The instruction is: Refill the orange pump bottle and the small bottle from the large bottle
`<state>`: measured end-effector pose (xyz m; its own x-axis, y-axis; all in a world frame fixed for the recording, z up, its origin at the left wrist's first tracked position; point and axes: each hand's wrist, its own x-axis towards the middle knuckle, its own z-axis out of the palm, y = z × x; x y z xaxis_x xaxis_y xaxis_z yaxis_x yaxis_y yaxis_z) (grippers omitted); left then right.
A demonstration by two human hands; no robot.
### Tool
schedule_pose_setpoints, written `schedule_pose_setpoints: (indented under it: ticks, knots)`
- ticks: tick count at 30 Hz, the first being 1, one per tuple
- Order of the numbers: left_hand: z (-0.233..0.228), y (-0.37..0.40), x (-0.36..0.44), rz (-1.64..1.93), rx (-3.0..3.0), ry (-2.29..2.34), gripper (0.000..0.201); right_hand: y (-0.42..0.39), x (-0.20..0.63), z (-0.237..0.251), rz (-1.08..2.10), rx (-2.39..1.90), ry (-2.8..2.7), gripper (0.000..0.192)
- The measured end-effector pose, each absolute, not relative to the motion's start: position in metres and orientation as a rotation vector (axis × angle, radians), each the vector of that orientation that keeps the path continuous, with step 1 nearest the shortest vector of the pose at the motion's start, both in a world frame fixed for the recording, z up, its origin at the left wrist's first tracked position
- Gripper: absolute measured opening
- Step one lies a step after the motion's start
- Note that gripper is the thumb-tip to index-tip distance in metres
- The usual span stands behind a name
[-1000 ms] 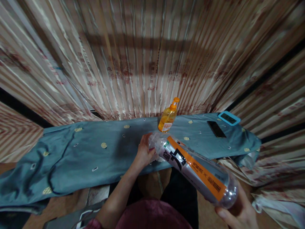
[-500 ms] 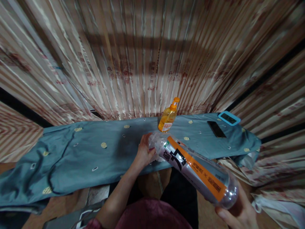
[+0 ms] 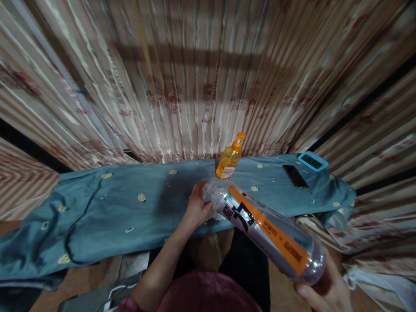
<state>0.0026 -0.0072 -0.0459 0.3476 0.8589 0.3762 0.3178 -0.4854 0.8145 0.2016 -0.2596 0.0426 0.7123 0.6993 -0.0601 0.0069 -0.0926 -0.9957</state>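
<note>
Clear plastic, wrapped in a grey label with an orange stripe and black lettering: that is the large bottle held tilted across the near right of the scene, its neck pointing far and left toward the table, its rounded base near and right. The right hand cups that base from below at the bottom right edge, thumb and palm closed against the plastic. The left hand is closed around the neck end of the bottle, fingers curled over the mouth; whether a cap sits under them is hidden. That end hovers just over the near edge of the table covered by a teal cloth with small yellow medallions.

On the cloth just beyond the left hand stands an orange transparent pump bottle with a white label, upright. Farther right lies a black flat phone, and near it, at the far right corner, a small device with a light blue frame. Behind the table hangs a striped beige and brown curtain.
</note>
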Motion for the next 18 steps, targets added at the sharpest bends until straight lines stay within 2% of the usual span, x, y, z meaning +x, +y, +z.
schedule_pose_setpoints:
  ticks: [13, 18]
  knots:
    - [-0.047, -0.008, 0.002, 1.08, 1.969, 1.014, 0.061, -0.266, 0.208, 0.036, 0.553, -1.631, -0.804, 0.094]
    - [-0.049, -0.007, 0.002, 1.108, 1.956, 0.989, 0.063, -0.268, 0.215, 0.028, 0.592, -1.609, -0.744, 0.101]
